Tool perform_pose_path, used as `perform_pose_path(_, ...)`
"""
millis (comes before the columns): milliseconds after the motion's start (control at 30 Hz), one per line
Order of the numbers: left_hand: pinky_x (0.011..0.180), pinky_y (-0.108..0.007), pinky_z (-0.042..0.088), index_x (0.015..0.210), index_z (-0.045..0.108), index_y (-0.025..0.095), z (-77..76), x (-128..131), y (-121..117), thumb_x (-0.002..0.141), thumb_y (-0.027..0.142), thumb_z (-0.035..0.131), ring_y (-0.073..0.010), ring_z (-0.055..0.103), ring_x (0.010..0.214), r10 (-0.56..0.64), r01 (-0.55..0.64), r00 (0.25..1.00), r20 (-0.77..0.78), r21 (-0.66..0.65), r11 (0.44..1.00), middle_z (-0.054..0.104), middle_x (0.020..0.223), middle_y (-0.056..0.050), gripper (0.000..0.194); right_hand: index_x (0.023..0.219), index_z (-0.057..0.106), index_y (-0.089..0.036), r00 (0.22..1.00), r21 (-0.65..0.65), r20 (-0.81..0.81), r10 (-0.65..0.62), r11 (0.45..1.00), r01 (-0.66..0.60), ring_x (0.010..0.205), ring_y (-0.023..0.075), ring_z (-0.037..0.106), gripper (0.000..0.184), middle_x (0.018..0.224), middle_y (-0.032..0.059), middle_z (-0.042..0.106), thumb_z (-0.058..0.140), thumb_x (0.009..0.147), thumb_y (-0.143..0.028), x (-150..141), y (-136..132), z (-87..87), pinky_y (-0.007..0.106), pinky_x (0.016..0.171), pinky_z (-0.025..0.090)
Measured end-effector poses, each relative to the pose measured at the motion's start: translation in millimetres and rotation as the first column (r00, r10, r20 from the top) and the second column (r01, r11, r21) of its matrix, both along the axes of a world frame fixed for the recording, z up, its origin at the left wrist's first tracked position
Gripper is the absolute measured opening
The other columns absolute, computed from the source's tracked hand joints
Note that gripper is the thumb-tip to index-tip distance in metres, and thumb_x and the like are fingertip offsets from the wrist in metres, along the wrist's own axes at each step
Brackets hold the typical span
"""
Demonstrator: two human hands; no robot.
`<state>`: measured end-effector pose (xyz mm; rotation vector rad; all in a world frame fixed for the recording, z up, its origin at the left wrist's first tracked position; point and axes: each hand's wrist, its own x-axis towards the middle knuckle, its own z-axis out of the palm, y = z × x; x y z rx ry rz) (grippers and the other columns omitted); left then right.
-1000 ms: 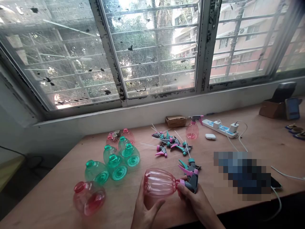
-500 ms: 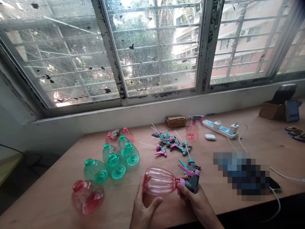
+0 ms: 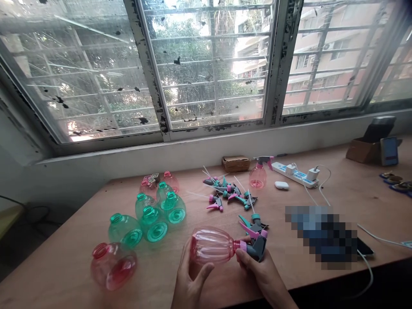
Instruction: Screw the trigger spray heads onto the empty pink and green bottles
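Left hand [image 3: 191, 277] cups the base and right hand [image 3: 262, 270] grips the collar of one pink bottle [image 3: 212, 245]; long axis lies crosswise, near level, grey spray head [image 3: 258, 247] rightmost.

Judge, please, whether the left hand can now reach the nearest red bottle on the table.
Probably yes: I see no object between the left hand and that red bottle, but the hand is at the base of the held bottle, which it may have to leave.

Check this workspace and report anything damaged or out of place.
The window frame looks worn: dark patches break up its pale surface, like flaked paint. Dark blotches also mark the panes. The held pink bottle shows no evident damage.
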<state>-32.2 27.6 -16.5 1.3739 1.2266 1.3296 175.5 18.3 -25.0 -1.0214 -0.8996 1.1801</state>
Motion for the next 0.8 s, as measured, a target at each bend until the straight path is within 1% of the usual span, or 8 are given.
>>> perform_pose_path(133,0.122,-0.046,0.025,0.14,0.052,0.029,1.1,0.7,-1.1,0.076,0.038,0.08,-0.0315,0.037,0.145,0.042,-0.039,0.998,-0.053,0.057,0.998,0.047,0.153,-0.007,0.071,0.094,0.061,-0.017,1.0,-0.009,-0.023,-0.007,1.0,0.007,0.049,0.0117,0.051,0.043,0.061,-0.0015,0.063,0.079,0.077,-0.052,-0.4,0.8,2.0,0.023,0.047,0.038)
perform_pose_path(200,0.122,-0.046,0.026,0.143,0.048,0.029,0.9,1.3,-2.4,0.077,0.038,0.079,-0.0314,0.039,0.144,0.015,-0.013,0.999,-0.047,0.04,0.999,0.047,0.153,-0.007,0.074,0.095,0.061,-0.017,1.0,-0.006,-0.03,-0.006,1.0,0.006,0.048,0.0115,0.051,0.043,0.061,-0.0015,0.063,0.079,0.077,-0.051,-0.6,0.9,1.8,0.022,0.046,0.037)
perform_pose_path(300,0.121,-0.048,0.028,0.146,0.044,0.026,-2.0,0.2,-1.6,0.076,0.04,0.079,-0.0327,0.04,0.143,-0.021,0.021,1.0,-0.02,0.005,1.0,0.049,0.151,-0.011,0.079,0.094,0.062,-0.017,1.0,-0.001,-0.013,0.008,1.0,-0.008,0.049,0.0112,0.05,0.042,0.06,-0.0024,0.061,0.08,0.076,-0.05,-0.5,-0.5,0.6,0.023,0.048,0.038)
perform_pose_path(400,0.121,-0.046,0.028,0.142,0.051,0.025,-4.5,-2.6,2.5,0.077,0.042,0.077,-0.0335,0.039,0.143,-0.002,0.003,1.0,-0.023,0.032,0.999,0.046,0.153,-0.01,0.072,0.095,0.063,-0.017,1.0,-0.005,-0.007,0.013,1.0,-0.013,0.047,0.0106,0.048,0.045,0.055,-0.0041,0.058,0.081,0.074,-0.051,-0.1,-1.5,-1.0,0.023,0.048,0.037)
perform_pose_path(500,0.121,-0.044,0.029,0.138,0.055,0.029,-4.6,-4.0,5.5,0.077,0.04,0.078,-0.0331,0.04,0.143,0.025,-0.021,0.999,-0.048,0.071,0.997,0.044,0.155,-0.006,0.067,0.097,0.063,-0.016,1.0,-0.007,-0.015,0.024,1.0,-0.024,0.044,0.0097,0.045,0.047,0.051,-0.0052,0.055,0.08,0.075,-0.053,0.0,-0.2,-2.2,0.022,0.045,0.032)
perform_pose_path(600,0.12,-0.044,0.031,0.138,0.055,0.03,-4.4,-1.9,4.7,0.076,0.04,0.078,-0.0318,0.044,0.14,0.022,-0.02,0.999,-0.032,0.05,0.999,0.051,0.15,-0.005,0.067,0.097,0.063,-0.016,1.0,-0.009,-0.016,0.008,1.0,-0.008,0.045,0.0104,0.047,0.047,0.055,-0.003,0.059,0.08,0.074,-0.054,-0.5,1.3,-2.1,0.023,0.045,0.033)
perform_pose_path(667,0.119,-0.044,0.033,0.139,0.053,0.028,-4.3,1.2,2.6,0.075,0.042,0.079,-0.0316,0.047,0.138,0.015,-0.015,1.0,0.008,0.017,1.0,0.057,0.145,-0.007,0.07,0.096,0.063,-0.016,1.0,-0.008,-0.013,-0.006,1.0,0.006,0.046,0.011,0.048,0.047,0.056,-0.0024,0.06,0.081,0.073,-0.054,-0.7,1.1,-1.5,0.023,0.046,0.036)
perform_pose_path(800,0.115,-0.045,0.039,0.134,0.054,0.021,-2.9,5.6,-0.1,0.072,0.046,0.08,-0.0326,0.054,0.132,0.081,-0.079,0.991,0.109,-0.017,0.997,0.064,0.134,-0.012,0.071,0.095,0.064,-0.016,1.0,-0.003,0.018,-0.005,1.0,0.005,0.048,0.011,0.048,0.046,0.055,-0.0046,0.057,0.082,0.073,-0.052,-0.4,-1.0,-0.1,0.023,0.049,0.038)
